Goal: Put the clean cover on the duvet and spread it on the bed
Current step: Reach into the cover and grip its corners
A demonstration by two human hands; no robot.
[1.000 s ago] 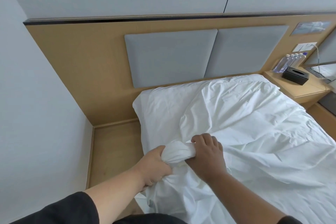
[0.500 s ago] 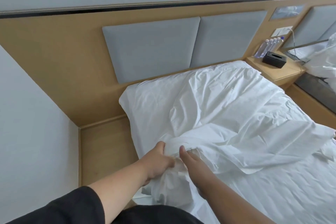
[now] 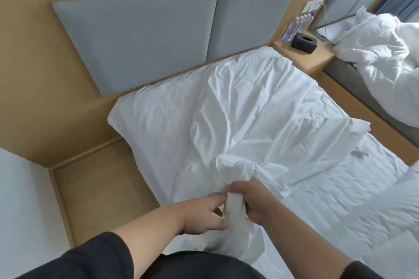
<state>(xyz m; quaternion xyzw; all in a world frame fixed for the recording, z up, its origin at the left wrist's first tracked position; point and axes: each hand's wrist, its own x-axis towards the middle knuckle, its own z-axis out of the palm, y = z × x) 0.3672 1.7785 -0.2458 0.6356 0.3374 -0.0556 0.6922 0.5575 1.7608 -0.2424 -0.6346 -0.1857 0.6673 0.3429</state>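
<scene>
1. A bunched roll of the white cover (image 3: 233, 206) is gripped between both hands at the near left edge of the bed (image 3: 340, 199).
2. The left hand (image 3: 204, 213) is curled round the left side of the roll, with the thumb and fingers closed on the cloth.
3. The right hand (image 3: 254, 199) is clenched on the right side of the same roll, just beside the left hand, so that the fingers of the two hands nearly meet.
4. The rest of the cover is seen spread, wrinkled, over the head end of the bed, up to the grey padded headboard (image 3: 158, 34).
5. The sheet is left bare on the right part of the bed.
6. A wooden nightstand (image 3: 303, 56) is seen at the far right corner of the bed, with a black tissue box (image 3: 303, 42) and several water bottles (image 3: 294, 27) on it.
7. A second bed with a rumpled white duvet (image 3: 381, 52) is seen beyond the nightstand.
8. Black sleeves (image 3: 90, 258) are worn on both arms.
</scene>
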